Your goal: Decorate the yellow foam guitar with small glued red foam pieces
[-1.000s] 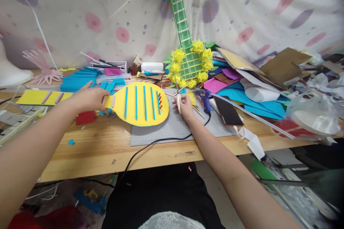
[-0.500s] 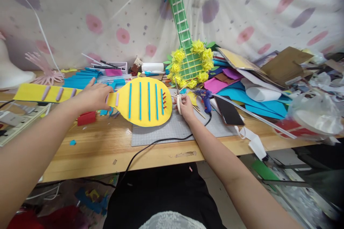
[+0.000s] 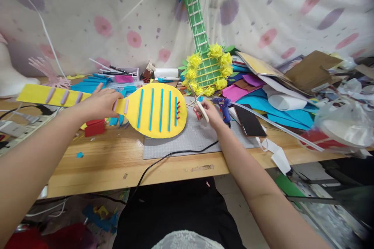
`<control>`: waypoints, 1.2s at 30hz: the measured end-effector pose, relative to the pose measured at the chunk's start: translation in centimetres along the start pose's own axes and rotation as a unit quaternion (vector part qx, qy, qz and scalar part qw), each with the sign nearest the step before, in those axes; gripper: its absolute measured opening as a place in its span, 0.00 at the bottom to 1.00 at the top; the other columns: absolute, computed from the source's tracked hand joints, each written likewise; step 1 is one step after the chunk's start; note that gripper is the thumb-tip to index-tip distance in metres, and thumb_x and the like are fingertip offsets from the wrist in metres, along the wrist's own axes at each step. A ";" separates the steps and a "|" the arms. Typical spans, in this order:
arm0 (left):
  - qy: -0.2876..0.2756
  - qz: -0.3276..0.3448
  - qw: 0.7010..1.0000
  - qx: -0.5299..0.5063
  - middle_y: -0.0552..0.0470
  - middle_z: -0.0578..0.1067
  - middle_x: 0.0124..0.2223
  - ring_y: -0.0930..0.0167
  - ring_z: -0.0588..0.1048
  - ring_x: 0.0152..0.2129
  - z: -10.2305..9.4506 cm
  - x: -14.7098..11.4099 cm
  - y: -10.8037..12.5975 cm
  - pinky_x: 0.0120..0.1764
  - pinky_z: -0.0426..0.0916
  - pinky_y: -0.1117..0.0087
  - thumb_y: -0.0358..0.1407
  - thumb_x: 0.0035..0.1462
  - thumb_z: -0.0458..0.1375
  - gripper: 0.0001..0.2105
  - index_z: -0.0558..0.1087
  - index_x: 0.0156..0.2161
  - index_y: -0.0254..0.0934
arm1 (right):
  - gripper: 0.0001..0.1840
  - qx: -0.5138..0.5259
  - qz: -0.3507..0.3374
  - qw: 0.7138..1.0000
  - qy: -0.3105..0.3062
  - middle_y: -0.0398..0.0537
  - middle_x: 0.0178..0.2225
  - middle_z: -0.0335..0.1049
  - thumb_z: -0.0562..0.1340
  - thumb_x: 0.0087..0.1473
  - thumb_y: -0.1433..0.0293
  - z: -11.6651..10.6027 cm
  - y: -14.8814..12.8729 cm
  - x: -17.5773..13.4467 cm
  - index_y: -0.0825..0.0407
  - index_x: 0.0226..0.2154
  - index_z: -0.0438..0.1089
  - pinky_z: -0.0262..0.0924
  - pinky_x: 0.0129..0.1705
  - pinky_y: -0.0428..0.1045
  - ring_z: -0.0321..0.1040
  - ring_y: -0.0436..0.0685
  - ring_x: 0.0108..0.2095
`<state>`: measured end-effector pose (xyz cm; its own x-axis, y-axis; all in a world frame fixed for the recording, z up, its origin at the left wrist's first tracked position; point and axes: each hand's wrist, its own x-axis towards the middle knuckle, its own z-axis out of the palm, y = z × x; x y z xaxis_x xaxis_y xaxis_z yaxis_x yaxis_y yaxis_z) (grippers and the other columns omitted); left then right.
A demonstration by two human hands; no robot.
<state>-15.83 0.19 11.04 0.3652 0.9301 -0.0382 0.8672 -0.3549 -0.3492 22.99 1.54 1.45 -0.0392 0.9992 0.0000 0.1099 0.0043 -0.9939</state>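
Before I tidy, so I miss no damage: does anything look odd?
The wooden table has a worn-looking patch near its front edge, unlike the smoother wood around; a blue scrap lies stray, apart from other paper.

Glossy wooden table point(image 3: 105, 163), seemingly matt yellow cutout point(image 3: 156, 109)

The yellow cutout point(image 3: 156, 111) bears blue, lilac and dark-red strips point(image 3: 161, 111).

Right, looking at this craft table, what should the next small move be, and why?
Probably laying the scissors on the grey mat: the right hand holds them beside the yellow guitar, which only the left hand grips. Freed, it could help steady it.
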 end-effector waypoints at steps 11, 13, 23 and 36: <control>0.034 -0.034 0.997 0.058 0.46 0.70 0.42 0.58 0.66 0.46 -0.1 -0.7 -1.8 0.58 0.41 0.53 0.41 0.42 0.61 0.28 0.66 0.50 0.32 | 0.23 -0.200 0.066 0.951 -0.227 0.39 0.20 0.63 0.68 0.36 0.54 -4.2 -3.7 -0.7 0.53 0.24 0.60 0.51 0.16 0.42 0.57 0.43 0.16; 0.047 -0.032 0.997 0.061 0.46 0.70 0.41 0.58 0.66 0.46 -0.3 -0.7 -1.7 0.58 0.39 0.53 0.40 0.42 0.61 0.27 0.66 0.49 0.31 | 0.23 -0.210 0.072 0.943 -0.248 0.41 0.22 0.65 0.68 0.36 0.55 -3.7 -3.7 -0.5 0.54 0.24 0.61 0.52 0.16 0.41 0.58 0.43 0.17; 0.043 -0.038 0.996 0.071 0.47 0.70 0.40 0.59 0.66 0.45 -0.7 -0.5 -1.3 0.58 0.36 0.49 0.39 0.44 0.60 0.24 0.67 0.48 0.33 | 0.23 -0.194 0.077 0.943 -0.259 0.39 0.19 0.64 0.70 0.36 0.57 -1.9 -4.3 0.0 0.53 0.25 0.58 0.49 0.16 0.41 0.55 0.42 0.15; 0.029 -0.037 0.996 0.070 0.46 0.70 0.41 0.59 0.66 0.46 -0.9 -0.5 -1.2 0.57 0.33 0.48 0.40 0.46 0.59 0.24 0.67 0.49 0.33 | 0.24 -0.203 0.068 0.946 -0.243 0.38 0.17 0.62 0.69 0.36 0.55 -1.3 -3.5 0.6 0.53 0.24 0.60 0.51 0.16 0.40 0.58 0.43 0.16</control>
<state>-16.77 0.03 12.35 0.3243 0.9448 0.0461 0.8389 -0.2647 -0.4756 23.91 2.16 5.10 -0.4386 0.8560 -0.2738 0.5152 -0.0102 -0.8570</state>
